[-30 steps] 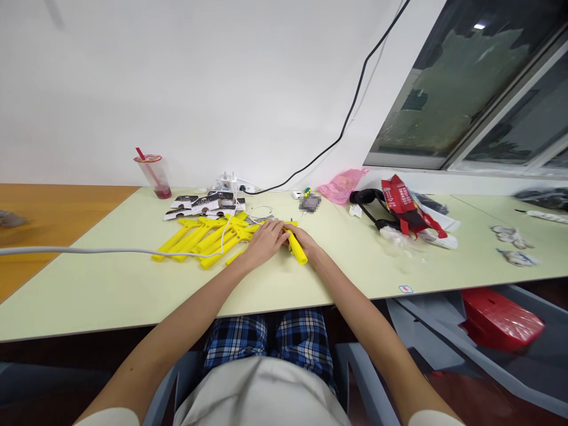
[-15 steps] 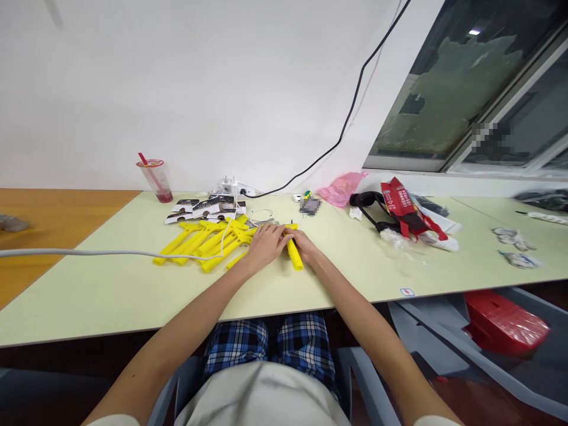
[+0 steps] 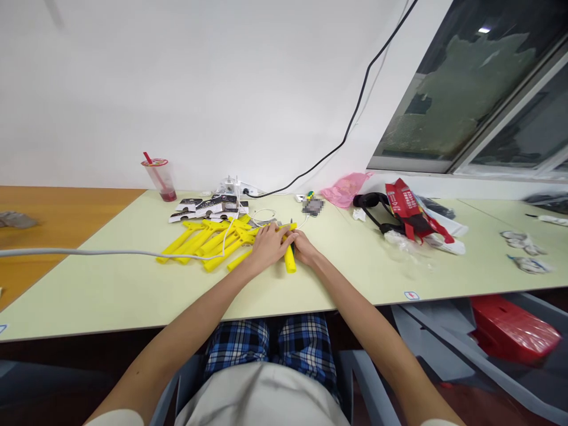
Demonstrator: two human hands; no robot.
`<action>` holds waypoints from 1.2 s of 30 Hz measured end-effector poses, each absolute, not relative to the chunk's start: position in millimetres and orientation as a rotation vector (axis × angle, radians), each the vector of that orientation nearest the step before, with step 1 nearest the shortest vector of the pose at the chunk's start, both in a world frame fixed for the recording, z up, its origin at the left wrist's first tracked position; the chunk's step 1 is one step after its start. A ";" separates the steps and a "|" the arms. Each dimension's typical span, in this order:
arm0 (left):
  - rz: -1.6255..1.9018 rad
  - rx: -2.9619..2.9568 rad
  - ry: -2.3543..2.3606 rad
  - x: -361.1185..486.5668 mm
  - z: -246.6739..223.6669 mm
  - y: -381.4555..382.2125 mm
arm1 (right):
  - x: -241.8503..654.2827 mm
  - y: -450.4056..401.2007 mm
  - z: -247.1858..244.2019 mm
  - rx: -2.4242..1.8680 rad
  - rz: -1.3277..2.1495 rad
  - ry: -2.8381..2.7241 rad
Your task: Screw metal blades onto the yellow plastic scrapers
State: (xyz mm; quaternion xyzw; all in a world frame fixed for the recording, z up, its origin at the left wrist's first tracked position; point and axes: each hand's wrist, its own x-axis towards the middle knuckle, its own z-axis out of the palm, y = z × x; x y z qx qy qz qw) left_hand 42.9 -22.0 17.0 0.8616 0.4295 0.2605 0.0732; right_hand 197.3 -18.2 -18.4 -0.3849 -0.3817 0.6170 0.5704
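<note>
My left hand (image 3: 268,247) and my right hand (image 3: 304,249) are close together on the pale green table (image 3: 110,284). Between them stands a yellow plastic handle (image 3: 290,261), its lower end pointing toward me and its upper end hidden by my fingers. A thin dark shaft (image 3: 291,225) shows above my fingers. My left fingers curl over the handle's upper part, and my right hand wraps its side. Just left of my left hand lies a pile of long yellow plastic pieces (image 3: 208,244), with printed cards (image 3: 208,207) behind it.
A white cable (image 3: 102,252) crosses the table and the yellow pile. Behind are a plastic cup with a red straw (image 3: 160,180) and a power strip (image 3: 233,187). To the right lie a pink plastic bag (image 3: 346,189) and red packaging (image 3: 410,213). The table's front edge runs below my wrists.
The yellow handle has turned from a slant to nearly straight toward me, and it sits further left between my hands. The view has shifted slightly.
</note>
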 end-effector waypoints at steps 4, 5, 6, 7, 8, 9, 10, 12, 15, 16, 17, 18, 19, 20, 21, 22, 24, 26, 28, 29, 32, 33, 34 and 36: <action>0.751 2.456 1.207 42.9 15.9 -15.2 | 197.2 -16.9 -13.6 -0.879 1.388 -0.832; 0.756 2.433 1.178 42.2 15.2 -13.0 | 197.9 -17.0 -12.0 -0.878 1.375 -0.821; 0.767 2.415 1.141 41.2 14.2 -10.5 | 198.5 -17.4 -10.3 -0.879 1.368 -0.816; 0.783 2.401 1.094 40.0 13.0 -7.9 | 199.2 -18.1 -8.5 -0.881 1.365 -0.818; 0.801 2.390 1.038 38.5 11.6 -5.1 | 199.7 -19.0 -6.8 -0.883 1.365 -0.823; 0.819 2.379 0.980 36.9 10.2 -2.2 | 200.0 -20.0 -5.0 -0.884 1.366 -0.829; 0.836 2.367 0.921 35.3 8.8 0.7 | 200.1 -21.0 -3.4 -0.882 1.367 -0.837; 0.861 2.335 0.823 32.7 6.5 6.1 | 199.7 -22.9 -0.6 -0.871 1.366 -0.849; 0.882 2.276 0.755 31.8 5.3 11.6 | 199.1 -24.8 2.4 -0.864 1.371 -0.868; 0.888 2.260 0.750 32.3 5.5 12.5 | 199.1 -25.3 3.2 -0.866 1.372 -0.873; 0.897 2.245 0.752 33.1 5.8 12.8 | 199.3 -25.8 3.9 -0.865 1.372 -0.877; 0.908 2.230 0.758 33.9 6.2 12.8 | 199.5 -26.2 4.6 -0.861 1.372 -0.882; 0.924 2.213 0.765 34.7 6.7 12.3 | 199.9 -26.7 5.3 -0.855 1.375 -0.889; 0.944 2.198 0.771 35.4 7.3 11.6 | 200.3 -27.2 5.9 -0.846 1.378 -0.898; 0.969 2.188 0.772 35.8 7.8 10.7 | 200.8 -27.6 6.4 -0.837 1.381 -0.909; 0.995 2.182 0.768 36.0 8.3 9.8 | 201.2 -28.1 6.8 -0.829 1.383 -0.922; 1.040 2.181 0.751 35.9 9.1 8.2 | 202.2 -28.7 7.3 -0.818 1.382 -0.945; 1.062 2.175 0.733 35.7 9.2 7.3 | 203.3 -29.0 7.5 -0.811 1.378 -0.957; 1.066 2.153 0.720 36.0 8.4 7.6 | 204.4 -28.8 7.6 -0.807 1.385 -0.945; 1.070 2.134 0.713 36.3 7.4 8.1 | 204.8 -28.5 7.5 -0.803 1.392 -0.929; 1.103 2.047 0.702 37.7 2.6 10.8 | 205.7 -27.1 6.9 -0.783 1.431 -0.861; 1.116 2.011 0.701 38.1 0.5 11.7 | 206.0 -26.4 6.2 -0.776 1.444 -0.837; 1.128 1.975 0.702 38.6 -1.7 12.6 | 206.2 -25.5 5.4 -0.769 1.456 -0.814; 1.150 1.896 0.698 39.8 -5.8 13.8 | 206.8 -23.6 3.1 -0.760 1.472 -0.773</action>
